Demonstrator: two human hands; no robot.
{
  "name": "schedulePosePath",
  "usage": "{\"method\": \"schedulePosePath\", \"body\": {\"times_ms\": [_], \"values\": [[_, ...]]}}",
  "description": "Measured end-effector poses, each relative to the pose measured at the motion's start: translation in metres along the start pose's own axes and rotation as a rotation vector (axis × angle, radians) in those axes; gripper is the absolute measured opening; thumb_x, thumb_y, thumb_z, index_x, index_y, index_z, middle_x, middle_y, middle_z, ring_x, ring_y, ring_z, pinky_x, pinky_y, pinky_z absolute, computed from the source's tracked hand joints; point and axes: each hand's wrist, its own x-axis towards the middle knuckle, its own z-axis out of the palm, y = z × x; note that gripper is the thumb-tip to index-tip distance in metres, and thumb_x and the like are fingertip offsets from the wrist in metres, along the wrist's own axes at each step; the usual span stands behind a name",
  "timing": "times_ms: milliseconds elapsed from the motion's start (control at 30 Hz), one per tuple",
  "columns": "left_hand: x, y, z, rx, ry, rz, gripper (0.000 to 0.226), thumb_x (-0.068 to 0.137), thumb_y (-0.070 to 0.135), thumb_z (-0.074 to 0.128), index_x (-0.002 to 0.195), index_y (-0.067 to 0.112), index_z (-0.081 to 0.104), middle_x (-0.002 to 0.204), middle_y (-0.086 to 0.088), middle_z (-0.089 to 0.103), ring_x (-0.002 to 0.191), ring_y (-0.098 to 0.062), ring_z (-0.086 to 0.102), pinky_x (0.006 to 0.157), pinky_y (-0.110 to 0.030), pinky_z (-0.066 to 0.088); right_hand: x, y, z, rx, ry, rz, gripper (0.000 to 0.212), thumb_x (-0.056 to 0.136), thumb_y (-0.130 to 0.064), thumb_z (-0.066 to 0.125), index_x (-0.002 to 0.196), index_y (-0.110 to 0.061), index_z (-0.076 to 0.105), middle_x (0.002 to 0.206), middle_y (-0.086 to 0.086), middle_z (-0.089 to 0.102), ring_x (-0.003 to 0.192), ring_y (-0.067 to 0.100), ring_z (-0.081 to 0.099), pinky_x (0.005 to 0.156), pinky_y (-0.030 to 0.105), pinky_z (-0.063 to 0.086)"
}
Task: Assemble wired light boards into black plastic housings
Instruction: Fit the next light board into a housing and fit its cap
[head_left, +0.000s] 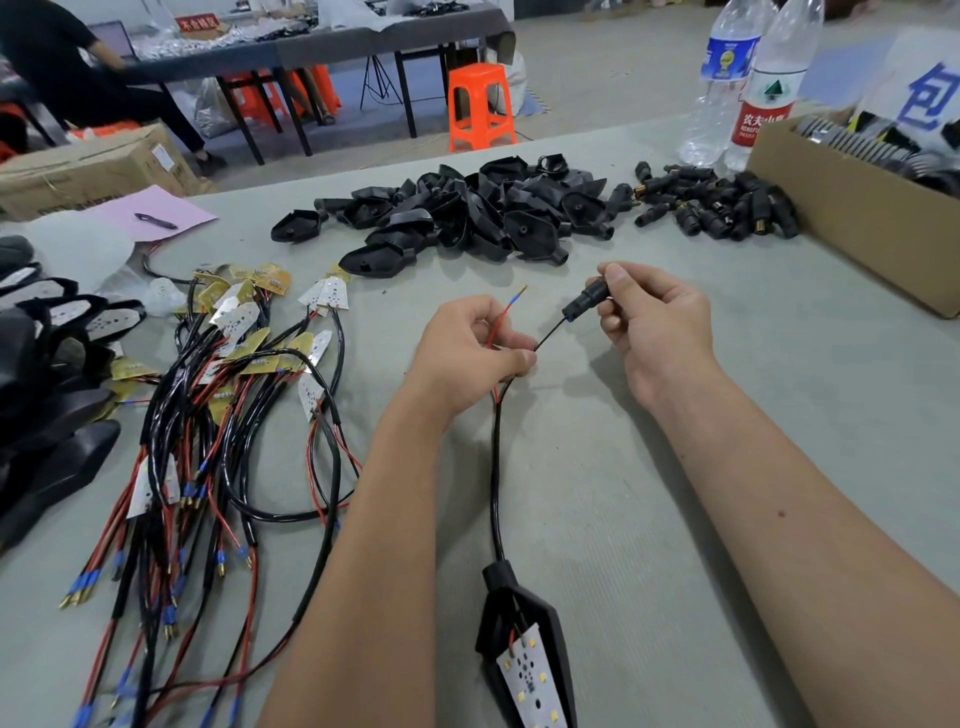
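My left hand (470, 349) pinches the red and black wires (497, 452) of one cable above the table. The red wire's blue-sleeved tip (515, 297) sticks up free. My right hand (654, 325) grips a small black connector (584, 301), and the black wire runs from my left fingers into its end. The cable leads down to a black plastic housing (524, 634) near the table's front edge, with a white light board (530, 680) seated in it.
Several empty black housings (467, 213) are piled at the back centre, loose black connectors (722, 208) to their right. Wired light boards (234, 395) lie tangled at left. A cardboard box (852, 208) and water bottles (748, 78) stand at right.
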Motion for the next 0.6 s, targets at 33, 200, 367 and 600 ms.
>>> {"method": "schedulePosePath", "body": {"times_ms": [33,200,367,600], "values": [[0.0000,-0.0001,0.0000,-0.007,-0.005,-0.002,0.031,0.079,-0.011,0.075,0.076,0.010,0.052,0.086,-0.008,0.079,0.075,-0.027,0.075,0.083,-0.043,0.063,-0.0001,0.0000,-0.0001,-0.001,-0.003,0.000,0.007,0.097,-0.005,0.069,0.095,-0.004,0.075,0.084,0.011,0.075,0.056,0.010,0.055,0.052,0.017,0.046],[-0.0002,-0.0003,0.0003,-0.048,0.026,0.010,0.036,0.080,-0.009,0.076,0.075,0.011,0.048,0.082,-0.010,0.079,0.072,-0.022,0.074,0.086,-0.045,0.062,-0.0018,0.0004,-0.0005,-0.048,-0.068,0.003,0.007,0.096,-0.007,0.070,0.094,-0.005,0.076,0.086,0.011,0.077,0.058,0.011,0.056,0.054,0.018,0.047],[-0.0007,0.0028,0.0051,-0.100,0.087,0.045,0.037,0.078,-0.005,0.080,0.080,0.013,0.048,0.080,-0.007,0.079,0.070,-0.020,0.073,0.075,-0.040,0.059,-0.0068,0.0009,0.0034,-0.052,-0.193,0.049,0.005,0.095,-0.006,0.071,0.099,-0.005,0.073,0.088,0.014,0.077,0.059,0.011,0.056,0.054,0.018,0.048],[-0.0013,0.0074,0.0080,-0.317,0.193,0.010,0.038,0.076,-0.008,0.083,0.077,0.014,0.052,0.087,-0.010,0.072,0.077,-0.024,0.069,0.078,-0.033,0.059,-0.0063,-0.0015,0.0011,0.066,-0.211,0.144,0.003,0.091,-0.002,0.074,0.094,-0.001,0.074,0.086,0.014,0.074,0.061,0.011,0.057,0.054,0.017,0.047]]}}
